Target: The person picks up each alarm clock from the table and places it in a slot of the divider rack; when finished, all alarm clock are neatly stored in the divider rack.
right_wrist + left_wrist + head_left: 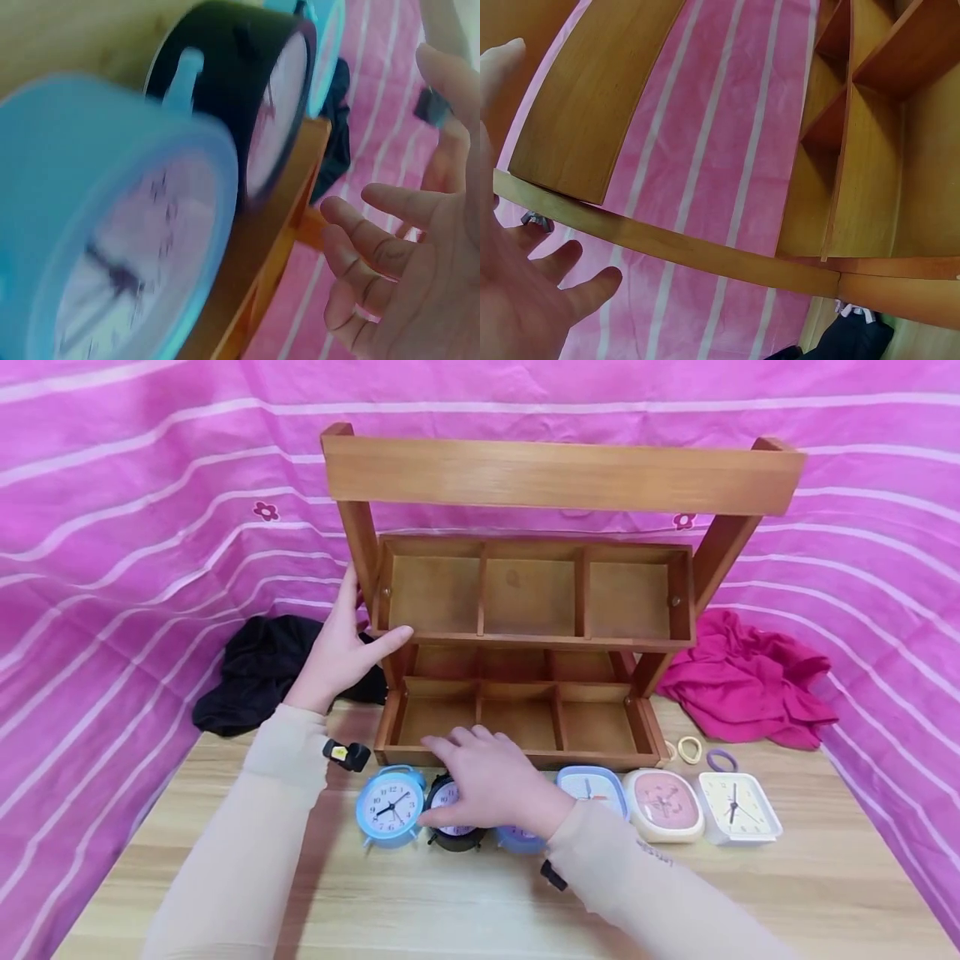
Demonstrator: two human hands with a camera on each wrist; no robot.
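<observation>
A wooden two-tier rack [562, 477] with divided trays stands upright at the back. My left hand [341, 647] is at its left post [667, 238], thumb and fingers spread on either side of it. Over the black alarm clock [456, 831] hovers my right hand [491, 781], its fingers loosely bent and apart from the clocks in the right wrist view. Left of the black clock is a light blue round alarm clock [390, 807]. A periwinkle clock [519, 840] is partly hidden under my right hand. Further right stand a blue-framed clock [592, 783], a pink-faced clock [665, 804] and a white square clock [737, 810].
Black cloth [255, 668] lies crumpled behind the left arm, and magenta cloth [742, 681] is heaped right of the rack. A cream hair tie [689, 738] and a purple one [710, 760] lie behind the clocks. Pink striped fabric [150, 527] surrounds the wooden table [405, 902].
</observation>
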